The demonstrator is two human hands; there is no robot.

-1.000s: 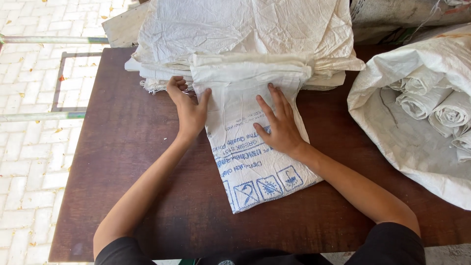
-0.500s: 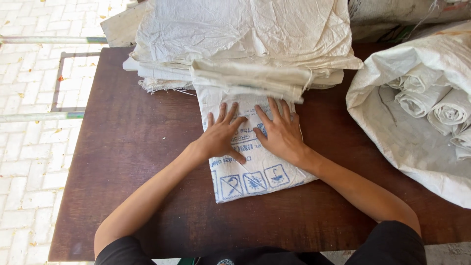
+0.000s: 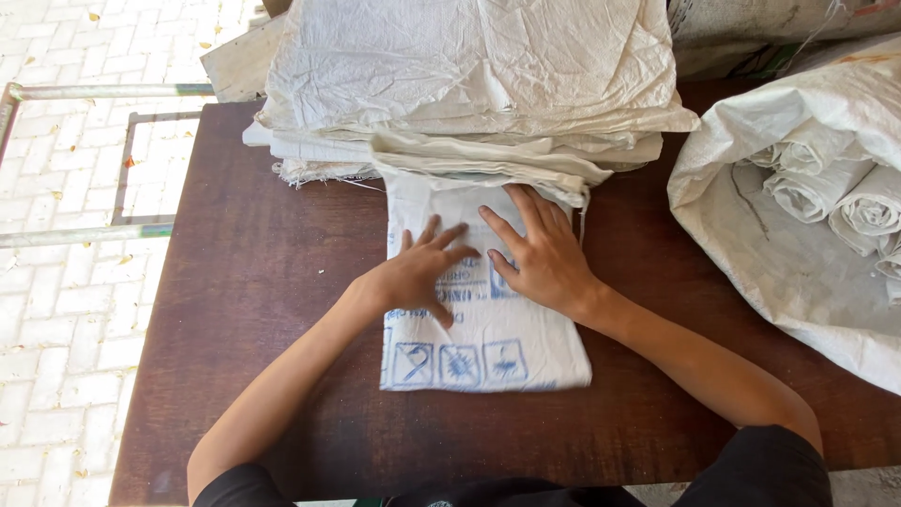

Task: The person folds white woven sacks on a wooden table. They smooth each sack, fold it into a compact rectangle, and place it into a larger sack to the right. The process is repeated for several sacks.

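A white woven sack (image 3: 488, 352) with blue printed symbols lies folded into a narrow strip on the dark brown table (image 3: 253, 282). Its far end runs under a tall pile of flat white sacks (image 3: 469, 75). My left hand (image 3: 418, 272) lies flat on the strip with fingers spread. Beside it, my right hand (image 3: 540, 253) also presses flat on the strip, fingertips close to the pile's front edge. Neither hand grips anything.
A large open white sack (image 3: 779, 272) at the right holds several rolled-up sacks (image 3: 835, 192). A metal rail frame (image 3: 103, 92) stands left of the table over pale brick paving (image 3: 56, 329). The table's near edge is just in front of my body.
My left hand moved from the strip's left edge onto its middle. The printed end of the sack shifted up and inward, so the strip now looks shorter and neater.
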